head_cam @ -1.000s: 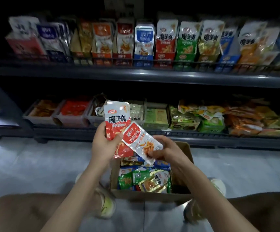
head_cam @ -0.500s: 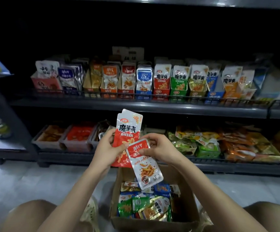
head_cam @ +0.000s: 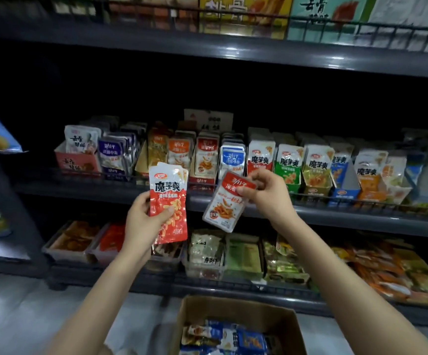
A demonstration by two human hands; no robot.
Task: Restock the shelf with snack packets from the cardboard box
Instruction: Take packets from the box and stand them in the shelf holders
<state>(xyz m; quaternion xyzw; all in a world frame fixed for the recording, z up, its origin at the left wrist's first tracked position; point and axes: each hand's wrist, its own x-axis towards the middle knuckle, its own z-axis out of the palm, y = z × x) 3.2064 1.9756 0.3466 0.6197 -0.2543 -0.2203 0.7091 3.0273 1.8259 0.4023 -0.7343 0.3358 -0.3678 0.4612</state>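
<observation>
A person's left hand (head_cam: 143,219) clamped glossy red snack packets (head_cam: 168,198), the right hand (head_cam: 266,196) pinched a red-and-white sachet (head_cam: 227,201) before the dark metal shelf (head_cam: 348,217) at twelve o'clock; the brown cardboard box (head_cam: 233,308) at six o'clock held many more, unshelved

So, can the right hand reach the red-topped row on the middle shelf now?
Probably yes. The right hand, pinching its small packet, hovers just in front of the red-topped row; only the low wire rail lies between.
</observation>
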